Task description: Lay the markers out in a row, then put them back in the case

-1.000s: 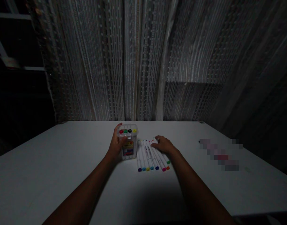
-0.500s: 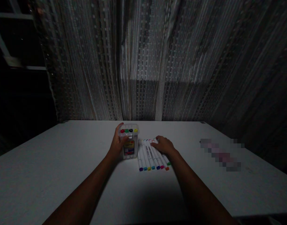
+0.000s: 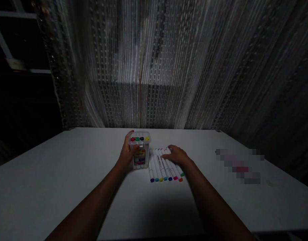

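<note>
My left hand [image 3: 125, 154] is closed around the left side of a clear plastic marker case [image 3: 146, 156], its thumb across the front. The case stands upright on the table, with red, green, black and yellow marker ends showing near its top and a printed label on its front. Right beside it, several white markers [image 3: 162, 167] lie in a row, coloured ends toward me. Over the far right part of that row rests my right hand [image 3: 178, 156], thumb and index finger apart on the markers. Its other fingers are mostly hidden.
The white table [image 3: 75, 174] spreads around the markers. A pixelated pinkish object [image 3: 240, 168] lies toward its right side. Behind the far edge hangs a patterned curtain [image 3: 154, 67], and a dark window [image 3: 23, 40] is at the upper left.
The view has shifted slightly, and the curtain folds hang differently. Both hands keep nearly the same places on the case and the markers.
</note>
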Demonstrator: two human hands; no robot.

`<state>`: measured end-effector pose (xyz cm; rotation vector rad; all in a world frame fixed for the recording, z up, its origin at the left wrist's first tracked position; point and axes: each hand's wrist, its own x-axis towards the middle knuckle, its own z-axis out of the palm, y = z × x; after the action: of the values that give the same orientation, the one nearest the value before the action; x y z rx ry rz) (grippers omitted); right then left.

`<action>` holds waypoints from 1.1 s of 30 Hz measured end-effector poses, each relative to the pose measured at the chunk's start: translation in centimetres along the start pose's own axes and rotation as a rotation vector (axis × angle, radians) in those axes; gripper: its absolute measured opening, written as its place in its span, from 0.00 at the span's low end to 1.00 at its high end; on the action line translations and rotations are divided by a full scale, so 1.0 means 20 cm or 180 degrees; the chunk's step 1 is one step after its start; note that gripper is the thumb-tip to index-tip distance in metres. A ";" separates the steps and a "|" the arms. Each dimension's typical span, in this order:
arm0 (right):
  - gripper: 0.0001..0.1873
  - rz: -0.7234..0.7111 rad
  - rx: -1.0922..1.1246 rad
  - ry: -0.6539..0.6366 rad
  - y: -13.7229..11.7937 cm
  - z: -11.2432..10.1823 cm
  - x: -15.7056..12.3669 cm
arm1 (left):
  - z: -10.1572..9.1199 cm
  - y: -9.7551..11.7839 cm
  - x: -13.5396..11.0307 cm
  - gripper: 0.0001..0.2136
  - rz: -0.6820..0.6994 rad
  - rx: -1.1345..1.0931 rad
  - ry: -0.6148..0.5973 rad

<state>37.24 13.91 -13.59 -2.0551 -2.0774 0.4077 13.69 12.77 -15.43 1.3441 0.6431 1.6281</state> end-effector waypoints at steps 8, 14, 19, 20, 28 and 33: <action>0.36 0.0000 -0.0223 0.0089 -0.01 0.03 0.00 | 0.00 0.01 -0.01 0.36 -0.0049 -0.0032 -0.0040; 0.37 -0.0023 0.0067 0.0071 0.01 0.02 0.02 | 0.00 0.01 -0.01 0.37 -0.0070 -0.0044 -0.0004; 0.36 0.0020 0.0370 0.0043 0.04 0.02 0.04 | 0.00 0.01 0.01 0.37 -0.0041 -0.0032 0.0004; 0.36 0.0036 0.0327 0.0054 0.04 0.02 0.04 | -0.01 0.01 0.01 0.37 -0.0031 -0.0025 -0.0003; 0.32 0.0071 0.0174 0.0090 -0.01 0.02 0.01 | 0.00 0.02 -0.02 0.36 -0.0177 -0.0096 -0.0026; 0.24 0.0001 0.0449 0.0196 0.05 0.04 0.06 | -0.01 0.02 -0.01 0.35 -0.0219 -0.0152 -0.0083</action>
<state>37.90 15.04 -14.69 -1.9623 -1.9542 0.4705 13.41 12.35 -15.23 1.2930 0.6246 1.5591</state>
